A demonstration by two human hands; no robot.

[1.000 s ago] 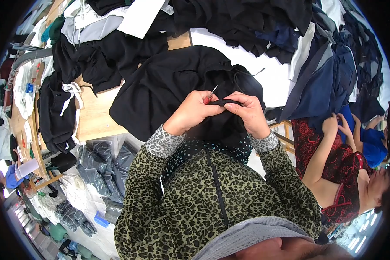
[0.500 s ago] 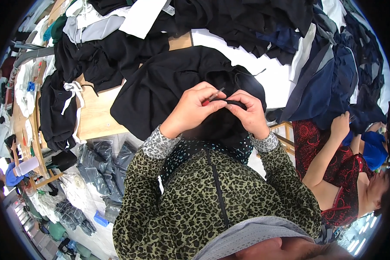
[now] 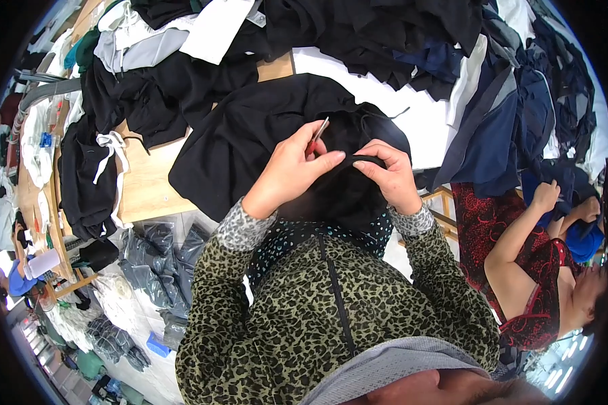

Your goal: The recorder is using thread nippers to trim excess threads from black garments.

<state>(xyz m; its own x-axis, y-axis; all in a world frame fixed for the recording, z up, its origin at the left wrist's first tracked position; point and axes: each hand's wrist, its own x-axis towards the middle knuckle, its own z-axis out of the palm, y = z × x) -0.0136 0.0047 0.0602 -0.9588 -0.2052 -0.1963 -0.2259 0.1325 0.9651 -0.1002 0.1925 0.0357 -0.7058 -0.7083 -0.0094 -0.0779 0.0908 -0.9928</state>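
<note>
A black garment (image 3: 250,128) lies bunched over the table edge and hangs toward my lap. My left hand (image 3: 296,162) has its fingers curled round small red-handled snips (image 3: 319,132), whose metal tip points up and away from me. The thumb of that hand reaches to the garment's folded edge. Close by on the right, my right hand (image 3: 392,175) pinches the same edge (image 3: 368,160) between thumb and fingers. A thin dark cord or strip sticks out at the garment's far right side.
Dark garments (image 3: 371,34) are heaped at the table's far side, with navy ones (image 3: 493,135) at the right. More black clothing (image 3: 88,175) lies left on the wooden table (image 3: 148,182). Plastic-wrapped bundles (image 3: 152,263) sit on the floor. A co-worker (image 3: 520,270) sits at the right.
My left hand has turned the snips from slanting over the edge to pointing upward, drawing them slightly left. The co-worker's hand at the right has shifted a little to the right.
</note>
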